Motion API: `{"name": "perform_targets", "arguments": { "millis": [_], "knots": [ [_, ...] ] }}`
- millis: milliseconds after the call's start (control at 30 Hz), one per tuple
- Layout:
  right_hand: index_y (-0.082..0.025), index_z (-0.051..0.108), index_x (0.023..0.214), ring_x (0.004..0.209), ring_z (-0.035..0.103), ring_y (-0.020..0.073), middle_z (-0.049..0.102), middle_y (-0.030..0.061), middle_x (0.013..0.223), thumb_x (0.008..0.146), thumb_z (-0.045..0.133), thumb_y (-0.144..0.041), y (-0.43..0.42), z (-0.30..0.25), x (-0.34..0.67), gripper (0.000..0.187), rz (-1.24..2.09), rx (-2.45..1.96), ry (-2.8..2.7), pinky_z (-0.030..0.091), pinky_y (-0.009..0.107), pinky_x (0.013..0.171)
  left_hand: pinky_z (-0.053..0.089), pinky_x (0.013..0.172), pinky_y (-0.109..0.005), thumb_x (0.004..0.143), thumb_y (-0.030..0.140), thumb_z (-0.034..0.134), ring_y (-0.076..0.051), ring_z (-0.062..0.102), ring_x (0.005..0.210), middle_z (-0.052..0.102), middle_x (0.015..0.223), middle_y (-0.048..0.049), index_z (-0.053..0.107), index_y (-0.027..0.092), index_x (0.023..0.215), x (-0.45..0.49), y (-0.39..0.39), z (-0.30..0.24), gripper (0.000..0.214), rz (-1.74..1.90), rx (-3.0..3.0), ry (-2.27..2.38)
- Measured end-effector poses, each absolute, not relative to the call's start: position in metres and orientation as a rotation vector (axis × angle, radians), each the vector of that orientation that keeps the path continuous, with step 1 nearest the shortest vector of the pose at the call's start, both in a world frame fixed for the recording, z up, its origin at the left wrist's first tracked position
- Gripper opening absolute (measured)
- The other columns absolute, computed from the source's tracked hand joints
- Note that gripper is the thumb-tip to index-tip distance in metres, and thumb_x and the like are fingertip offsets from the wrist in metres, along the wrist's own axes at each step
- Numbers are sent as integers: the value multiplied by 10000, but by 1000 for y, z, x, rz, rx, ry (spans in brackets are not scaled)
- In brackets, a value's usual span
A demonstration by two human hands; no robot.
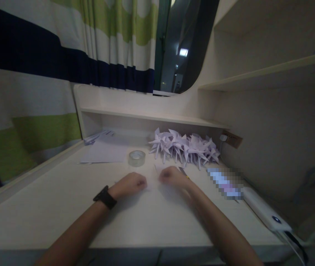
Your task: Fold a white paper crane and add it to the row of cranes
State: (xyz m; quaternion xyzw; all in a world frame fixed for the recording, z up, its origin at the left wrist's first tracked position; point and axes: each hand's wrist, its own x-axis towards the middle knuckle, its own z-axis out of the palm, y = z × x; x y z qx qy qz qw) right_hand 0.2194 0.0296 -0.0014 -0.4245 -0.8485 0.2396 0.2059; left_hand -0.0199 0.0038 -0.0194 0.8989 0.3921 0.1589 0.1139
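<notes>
Hands: I count two, left hand (131, 183) and right hand (171, 175).
Wristwatch (105, 197): one, at 7 o'clock from the left hand.
Tape roll (136, 157): one, at 12 o'clock from the left hand.
Folded paper shapes (185, 147): one heap, at 1 o'clock from the right hand; too overlapped for me to count.
Power strip (266, 214): one, at 4 o'clock from the right hand.
Loose sheets (104, 151): one stack, at 10 o'clock from the tape roll; number unclear.

We list a bedroom or dormitory study nook, built-in pale desk (49, 207) with shelves (151, 116), striped curtain (35, 55) alongside, dark window (185, 44), power strip (265, 212).
</notes>
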Motion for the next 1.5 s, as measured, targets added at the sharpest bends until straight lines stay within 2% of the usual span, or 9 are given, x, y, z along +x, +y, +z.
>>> {"name": "perform_targets", "arguments": {
  "millis": [200, 400, 567, 667, 767, 933, 1067, 1233, 1500],
  "knots": [
    [-143, 689, 772, 741, 641, 226, 698, 125, 776, 881, 474, -446, 4, 26, 280, 388, -83, -1909, -2105, 371, 273, 603, 409, 731, -276, 831, 238, 544, -183, 588, 795, 658, 873, -61, 683, 185, 979, -20, 2, -23, 210, 529, 2669, 1018],
    [-121, 652, 949, 895, 647, 312, 671, 198, 969, 836, 472, -605, -27, -7, 298, 529, -165, -2287, -2051, 429, 345, 703, 397, 723, -278, 828, 192, 563, -196, 592, 804, 662, 817, -53, 701, 185, 848, -18, -2, -20, 139, 470, 2760, 874],
    [-96, 616, 983, 897, 645, 274, 650, 194, 1015, 907, 429, -442, -26, -15, 294, 401, -178, -2257, -2022, 424, 315, 718, 403, 721, -267, 879, 284, 545, -185, 608, 805, 681, 849, -48, 702, 207, 899, -17, -6, -20, 176, 515, 2771, 861],
    [-85, 589, 980, 848, 646, 258, 662, 188, 957, 927, 406, -367, -29, -11, 298, 340, -104, -2185, -2012, 410, 293, 673, 403, 712, -259, 884, 312, 556, -176, 611, 799, 679, 843, -40, 706, 220, 876, -16, -7, -21, 177, 518, 2788, 861],
    [-86, 530, 1092, 791, 638, 232, 674, 147, 893, 930, 412, -317, -43, 0, 303, 306, 47, -1970, -2106, 397, 266, 628, 396, 689, -257, 870, 298, 584, -176, 614, 784, 672, 813, -34, 712, 224, 825, -15, -6, -22, 155, 474, 2825, 872],
    [-228, 400, 1357, 943, 617, 207, 648, 93, 1088, 891, 455, -184, -83, 27, 295, 472, 135, -1415, -2537, 412, 271, 764, 393, 679, -255, 856, 261, 596, -175, 616, 773, 672, 799, -34, 714, 223, 834, -14, -6, -24, 126, 476, 2848, 875],
    [-307, 414, 1373, 789, 622, 176, 644, 49, 942, 833, 440, -71, -104, 33, 281, 590, -109, -1389, -2789, 391, 260, 685, 373, 644, -251, 851, 243, 589, -166, 601, 743, 661, 793, -31, 710, 219, 809, -15, -9, -21, 130, 443, 2883, 893],
    [-317, 400, 1383, 667, 596, 158, 628, 40, 867, 782, 463, -49, -106, 28, 265, 661, -407, -1402, -2892, 322, 256, 570, 332, 600, -262, 845, 238, 582, -170, 579, 719, 642, 790, -27, 711, 239, 800, -14, -13, -17, 137, 384, 2926, 933],
    [-321, 415, 1366, 647, 583, 154, 633, 34, 852, 741, 481, -54, -99, 27, 255, 682, -467, -1378, -2932, 251, 260, 526, 324, 594, -261, 857, 236, 542, -157, 554, 678, 631, 762, -38, 694, 207, 749, -14, -17, -12, 189, 334, 2889, 952]
  ]
}}
